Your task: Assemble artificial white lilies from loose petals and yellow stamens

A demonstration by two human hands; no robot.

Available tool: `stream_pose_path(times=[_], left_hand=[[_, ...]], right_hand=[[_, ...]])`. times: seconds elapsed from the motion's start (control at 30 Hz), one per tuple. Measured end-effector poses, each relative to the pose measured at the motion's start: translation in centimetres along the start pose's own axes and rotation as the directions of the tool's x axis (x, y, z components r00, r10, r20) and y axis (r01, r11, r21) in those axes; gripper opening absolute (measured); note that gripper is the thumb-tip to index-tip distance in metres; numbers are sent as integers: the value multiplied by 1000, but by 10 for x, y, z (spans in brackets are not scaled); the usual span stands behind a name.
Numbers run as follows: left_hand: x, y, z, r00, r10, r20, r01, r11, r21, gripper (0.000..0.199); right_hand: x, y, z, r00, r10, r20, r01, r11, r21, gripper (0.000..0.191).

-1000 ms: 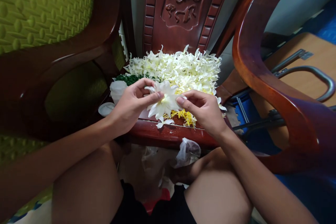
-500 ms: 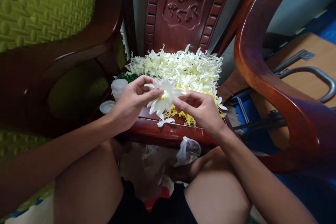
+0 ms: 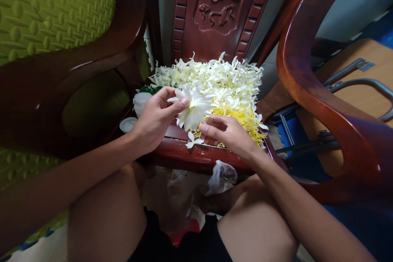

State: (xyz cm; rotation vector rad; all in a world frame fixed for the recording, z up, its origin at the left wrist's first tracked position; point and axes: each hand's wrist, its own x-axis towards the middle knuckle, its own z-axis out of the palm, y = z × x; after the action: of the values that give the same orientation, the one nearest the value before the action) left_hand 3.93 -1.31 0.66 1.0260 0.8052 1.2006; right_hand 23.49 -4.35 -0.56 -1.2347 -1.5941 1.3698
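Head view: left hand [image 3: 156,118] pinches white flower [image 3: 193,108] above the chair seat [image 3: 196,153]. Right hand [image 3: 229,133], fingers curled, contents hidden; grasp cannot be told. Petal heap [image 3: 215,80] behind; yellow strands [image 3: 245,120] partly covered; white cup [image 3: 139,102] mostly hidden.

White cup [image 3: 140,101] behind left hand [image 3: 155,118]

The wooden chair seat [image 3: 196,156] carries white petals [image 3: 215,77], yellow stamens [image 3: 242,120]; a white cup [image 3: 139,102].
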Motion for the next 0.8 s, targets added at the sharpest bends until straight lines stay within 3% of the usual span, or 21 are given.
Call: stream_pose_path(times=[0.07, 0.17, 0.37, 0.5, 0.63, 0.8], left_hand=[[0, -1, 1, 1000, 9, -4, -9, 1000, -1, 31], [-1, 0, 3, 1000, 6, 2, -6, 1000, 0, 34], [0, 2, 5, 1000, 13, 15, -12, 999, -44, 37], [0, 3, 2, 1000, 23, 15, -23, 998, -55, 34], [-1, 2, 0, 1000, 4, 20, -3, 999, -54, 33], [-4, 0, 0, 996, -71, 50, 71, 997, 1, 37]], right_hand=[[3, 2, 9, 999, 39, 36, -41, 998, 42, 36], [7, 6, 24, 997, 80, 2, -78, 974, 212, 41], [12, 12, 33, 998, 42, -45, -17, 892, 451, 33], [10, 13, 28, 997, 82, -10, -68, 883, 465, 34], [11, 11, 24, 973, 110, -204, -5, 890, 455, 66], [13, 5, 22, 982, 17, -190, 64, 908, 413, 45]])
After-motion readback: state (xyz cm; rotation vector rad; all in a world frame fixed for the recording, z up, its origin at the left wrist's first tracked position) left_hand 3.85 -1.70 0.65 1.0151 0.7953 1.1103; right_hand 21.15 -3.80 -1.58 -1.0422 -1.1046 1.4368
